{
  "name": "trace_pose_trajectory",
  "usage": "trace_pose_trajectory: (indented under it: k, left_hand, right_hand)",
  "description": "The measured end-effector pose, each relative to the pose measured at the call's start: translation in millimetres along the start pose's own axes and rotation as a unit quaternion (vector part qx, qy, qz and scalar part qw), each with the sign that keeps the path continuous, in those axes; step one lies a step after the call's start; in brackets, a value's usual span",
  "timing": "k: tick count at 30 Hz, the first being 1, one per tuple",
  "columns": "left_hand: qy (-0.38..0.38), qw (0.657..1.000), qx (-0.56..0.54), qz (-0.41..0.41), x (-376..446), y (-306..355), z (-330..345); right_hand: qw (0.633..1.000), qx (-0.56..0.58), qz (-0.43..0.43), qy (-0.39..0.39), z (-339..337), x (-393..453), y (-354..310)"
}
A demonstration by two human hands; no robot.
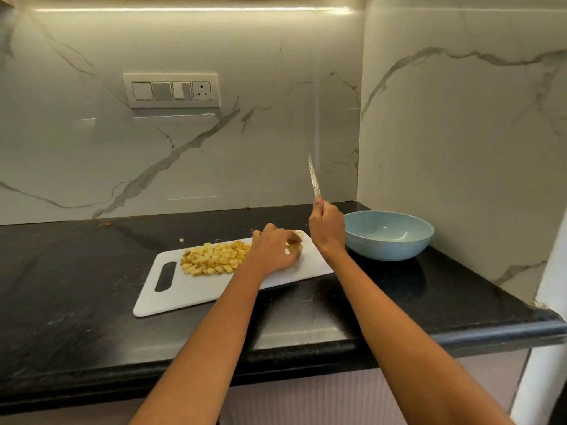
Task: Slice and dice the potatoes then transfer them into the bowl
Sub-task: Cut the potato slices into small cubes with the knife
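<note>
The left hand [274, 251] pinches a potato piece [295, 247] on the cutting board [196, 289]; the right hand [326, 230] grips the raised knife [313, 173]. Tuck the fingertips back, then lower the blade straight down.

both forearms reach forward. the left hand [274, 251] lies palm down, fingers curled low – the right hand [326, 230] is raised, fist closed, thumb up.

I am seeing a warm light strip [190, 9] glowing along the top of the marble backsplash [214, 154], washing it evenly and leaving streaks of glare below the switch panel [171, 90]. The black countertop [61, 286] is reflecting dully, soft shadows are falling beneath the cutting board [184, 292] and bowl [388, 234], and wide-angle distortion is bending the edges.
</note>
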State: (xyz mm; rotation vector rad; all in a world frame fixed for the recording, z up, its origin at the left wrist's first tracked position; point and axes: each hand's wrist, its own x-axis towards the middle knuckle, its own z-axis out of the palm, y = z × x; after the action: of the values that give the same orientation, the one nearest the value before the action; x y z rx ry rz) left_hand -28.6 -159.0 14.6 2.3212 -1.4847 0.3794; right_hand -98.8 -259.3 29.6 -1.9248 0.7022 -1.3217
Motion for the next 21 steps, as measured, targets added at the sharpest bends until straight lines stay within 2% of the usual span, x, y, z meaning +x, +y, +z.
trace_pose_trajectory:
  k: [4, 7, 10, 13, 16, 21]
  left_hand:
    - [0.033, 0.995, -0.084, -0.045, -26, -21, -3]
    - [0.06, 0.99, -0.099, -0.074, -40, -17, -2]
    - [0.083, 0.987, -0.085, -0.11, -46, -10, 2]
    - [0.099, 0.982, -0.086, -0.135, -48, -7, 4]
    - [0.1, 0.976, -0.111, -0.156, -49, -5, 2]
    - [0.093, 0.971, -0.141, -0.171, -52, 0, -2]
  right_hand:
    - [0.999, 0.006, 0.019, -0.037, -6, -10, -6]
    - [0.994, -0.016, 0.049, -0.094, -13, -21, -11]
    - [0.973, -0.127, 0.066, -0.18, -21, -39, -17]
    - [0.931, -0.28, 0.029, -0.234, -28, -63, -25]
    - [0.895, -0.383, -0.027, -0.226, -35, -87, -34]
    - [0.887, -0.414, -0.03, -0.203, -47, -108, -38]
